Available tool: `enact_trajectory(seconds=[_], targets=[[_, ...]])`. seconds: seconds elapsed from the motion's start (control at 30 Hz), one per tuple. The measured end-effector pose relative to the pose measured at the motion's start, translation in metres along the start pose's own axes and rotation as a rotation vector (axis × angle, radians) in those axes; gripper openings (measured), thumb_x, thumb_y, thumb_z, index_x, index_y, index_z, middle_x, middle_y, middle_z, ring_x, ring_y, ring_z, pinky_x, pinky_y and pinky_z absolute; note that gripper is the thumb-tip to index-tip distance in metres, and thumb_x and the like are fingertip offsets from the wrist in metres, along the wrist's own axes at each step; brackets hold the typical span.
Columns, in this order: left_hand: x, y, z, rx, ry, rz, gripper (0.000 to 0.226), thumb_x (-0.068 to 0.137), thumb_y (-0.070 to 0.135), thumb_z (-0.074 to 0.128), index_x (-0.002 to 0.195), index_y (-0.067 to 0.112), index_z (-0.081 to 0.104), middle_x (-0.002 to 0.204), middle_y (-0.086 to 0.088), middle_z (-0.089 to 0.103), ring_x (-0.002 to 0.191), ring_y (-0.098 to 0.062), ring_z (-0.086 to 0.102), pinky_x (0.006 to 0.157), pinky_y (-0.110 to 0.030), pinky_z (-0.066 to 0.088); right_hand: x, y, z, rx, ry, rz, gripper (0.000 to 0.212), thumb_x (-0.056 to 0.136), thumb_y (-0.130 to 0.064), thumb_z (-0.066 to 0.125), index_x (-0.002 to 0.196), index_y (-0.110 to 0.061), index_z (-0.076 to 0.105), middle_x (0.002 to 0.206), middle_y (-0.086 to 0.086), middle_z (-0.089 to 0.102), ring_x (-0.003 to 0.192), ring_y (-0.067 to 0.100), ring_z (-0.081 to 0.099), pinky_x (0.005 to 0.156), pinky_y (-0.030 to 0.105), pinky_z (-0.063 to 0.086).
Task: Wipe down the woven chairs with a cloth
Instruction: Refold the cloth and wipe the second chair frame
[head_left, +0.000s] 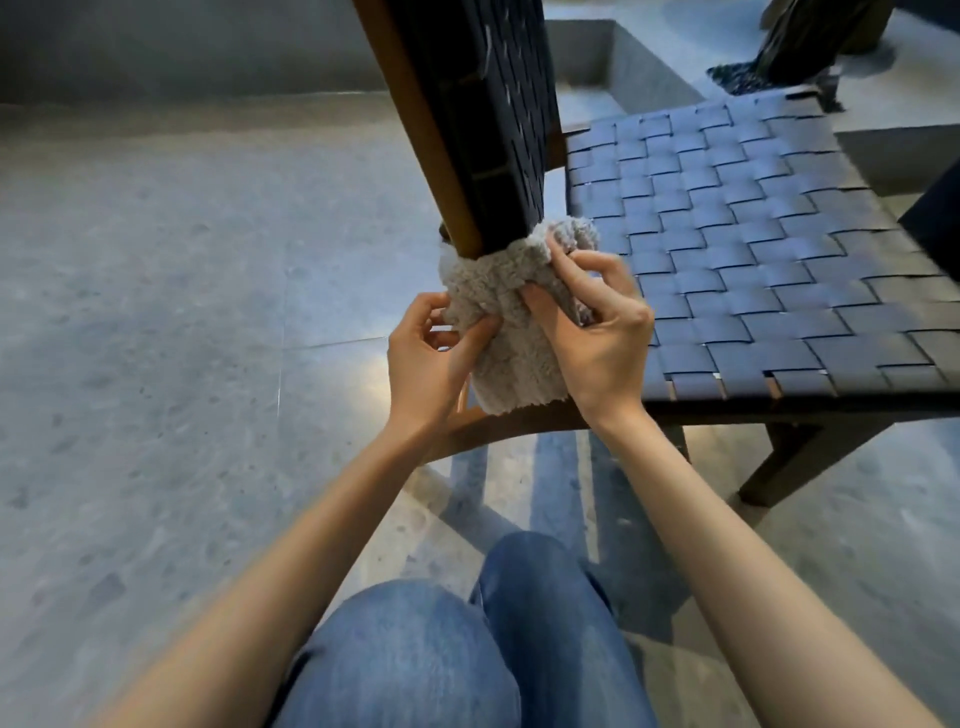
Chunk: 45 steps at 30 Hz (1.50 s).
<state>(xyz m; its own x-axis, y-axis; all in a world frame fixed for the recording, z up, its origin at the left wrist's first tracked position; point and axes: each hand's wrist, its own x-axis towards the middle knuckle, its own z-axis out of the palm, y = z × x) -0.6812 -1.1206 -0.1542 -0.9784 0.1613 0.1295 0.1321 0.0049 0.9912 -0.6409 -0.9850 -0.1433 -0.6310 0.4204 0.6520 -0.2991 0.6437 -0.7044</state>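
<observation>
The left hand (426, 353) and right hand (597, 332) each have a closed grip, pinching the fluffy pale-grey cloth (511, 364); it is bunched round the foot of the dark woven chair back (493, 130), at the rear corner of the dark woven seat (753, 249); nothing shows which parts are already wiped; likely midway, with the seat still to do.

Grey speckled floor tiles (156, 312) spread out below. Blue jeans (415, 649) sit at the bottom edge, a grey ledge (639, 57) runs behind, and top right stands something blurred — possibly a dark bag (810, 41).
</observation>
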Motion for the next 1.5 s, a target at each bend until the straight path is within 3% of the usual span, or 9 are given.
enact_trajectory(seconds=[0.2,0.43,0.6,0.7,0.8,0.9,1.2,1.37,1.5], targets=[[-0.006,-0.047,0.015,0.138,-0.046,-0.099,0.032,0.079,0.029,0.076,0.102,0.013,0.062,0.097,-0.005,0.068,0.088,-0.019,0.067,0.079,-0.031,0.057,-0.03,0.027,-0.006,-0.035,0.021,0.04,0.045,0.079,-0.013,0.076,0.121,-0.017,0.059,0.093,0.004,0.057,0.07,0.002,0.048,0.069,0.009,0.04],[-0.028,-0.086,0.034,0.268,-0.122,-0.216,0.02,0.081,0.025,0.074,0.09,0.029,0.057,0.08,0.022,0.058,0.075,0.002,0.058,0.063,-0.007,0.046,-0.08,0.065,-0.022,-0.146,-0.054,0.313,0.04,0.078,-0.007,0.076,0.116,-0.015,0.067,0.094,-0.008,0.059,0.081,0.006,0.057,0.066,0.019,0.05],[-0.038,-0.087,0.042,0.372,-0.095,-0.22,0.02,0.084,0.027,0.071,0.097,0.024,0.057,0.09,0.01,0.061,0.077,-0.002,0.057,0.072,-0.015,0.049,-0.076,0.068,-0.039,-0.097,-0.185,0.425,0.035,0.081,-0.007,0.074,0.114,-0.015,0.069,0.095,-0.006,0.063,0.084,0.008,0.061,0.073,0.021,0.055],[-0.054,-0.072,0.044,0.496,-0.229,-0.183,0.024,0.085,0.039,0.067,0.1,0.023,0.057,0.085,0.011,0.062,0.068,-0.001,0.06,0.057,-0.008,0.044,-0.074,0.059,-0.058,-0.061,-0.179,0.433,0.03,0.084,-0.011,0.071,0.113,-0.017,0.07,0.097,-0.002,0.064,0.087,0.009,0.061,0.072,0.017,0.053],[-0.061,-0.045,0.057,0.53,-0.396,-0.061,0.02,0.087,0.034,0.067,0.099,0.025,0.054,0.082,0.021,0.055,0.068,0.002,0.058,0.053,-0.005,0.044,-0.08,0.05,-0.09,-0.04,-0.059,0.425,0.026,0.086,-0.013,0.07,0.11,-0.023,0.068,0.097,-0.005,0.061,0.084,0.003,0.059,0.071,0.012,0.05],[-0.054,-0.014,0.091,0.527,-0.484,0.142,0.016,0.082,0.03,0.072,0.087,0.021,0.06,0.075,0.011,0.062,0.068,-0.005,0.06,0.056,-0.016,0.049,-0.083,0.047,-0.135,-0.057,0.116,0.456,0.026,0.086,-0.019,0.07,0.102,-0.037,0.059,0.095,-0.008,0.059,0.08,-0.001,0.055,0.067,0.013,0.048],[-0.056,0.041,0.261,0.365,-0.782,0.379,0.018,0.083,0.021,0.071,0.1,0.016,0.066,0.078,0.007,0.062,0.072,-0.009,0.058,0.069,-0.023,0.051,-0.065,0.079,-0.256,-0.06,0.783,0.665,0.024,0.089,-0.027,0.067,0.109,-0.027,0.055,0.091,-0.013,0.059,0.074,-0.003,0.056,0.061,0.009,0.045],[-0.049,0.03,0.312,0.572,-0.911,0.42,0.045,0.094,0.03,0.056,0.137,0.026,0.044,0.128,-0.003,0.05,0.119,-0.015,0.046,0.097,-0.024,0.035,-0.035,0.12,-0.31,-0.156,1.102,0.641,0.03,0.09,-0.015,0.063,0.12,-0.012,0.058,0.107,0.008,0.062,0.081,0.009,0.058,0.064,0.005,0.042],[-0.034,-0.009,0.295,1.007,-0.971,0.402,0.061,0.095,0.044,0.047,0.148,0.045,0.016,0.159,-0.002,0.009,0.145,-0.033,0.006,0.114,-0.057,0.015,-0.009,0.154,-0.319,-0.176,0.925,0.702,0.045,0.098,-0.017,0.051,0.141,-0.023,0.042,0.136,0.012,0.048,0.12,0.022,0.052,0.093,0.014,0.041]])
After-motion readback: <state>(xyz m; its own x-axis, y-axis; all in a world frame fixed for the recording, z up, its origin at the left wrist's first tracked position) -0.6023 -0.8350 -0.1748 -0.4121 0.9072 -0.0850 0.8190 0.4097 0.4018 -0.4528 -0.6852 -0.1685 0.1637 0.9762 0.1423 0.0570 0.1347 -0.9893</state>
